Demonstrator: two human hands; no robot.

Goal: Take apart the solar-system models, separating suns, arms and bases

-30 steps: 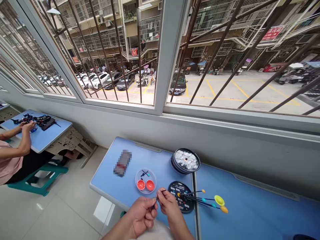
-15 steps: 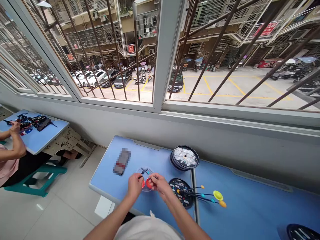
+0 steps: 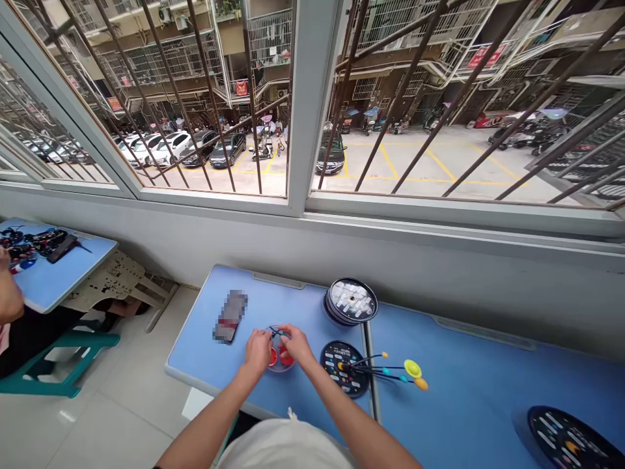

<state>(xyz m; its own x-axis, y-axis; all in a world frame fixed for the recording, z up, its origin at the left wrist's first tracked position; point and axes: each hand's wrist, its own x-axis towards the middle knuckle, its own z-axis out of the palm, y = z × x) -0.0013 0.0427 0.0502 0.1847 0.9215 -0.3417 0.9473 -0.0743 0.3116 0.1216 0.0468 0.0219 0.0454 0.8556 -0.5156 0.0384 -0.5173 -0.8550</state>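
Note:
A clear round dish point(image 3: 280, 369) lies on the blue table between my hands. Inside it are a red round piece point(image 3: 272, 356) on the left, a second red piece point(image 3: 286, 357) on the right, and thin black rods with blue tips point(image 3: 276, 331) at the far edge. My left hand point(image 3: 257, 352) is pinched closed at the dish's left rim. My right hand point(image 3: 296, 344) reaches over the right side, its fingers bunched close to a blue tip. What lies between the fingertips of either hand is too small to make out.
A dark phone-shaped item point(image 3: 230, 317), blurred out, lies left. On the right are a black disc model point(image 3: 345, 369) with rods and coloured balls, stacked discs point(image 3: 351, 301) behind, and another disc point(image 3: 571, 443). A person point(image 3: 8, 296) sits at the neighbouring table near a green stool point(image 3: 58, 368).
The view has swung slightly to the right. Both hands have moved further over the dish, toward the black rods with blue tips, and closer together.

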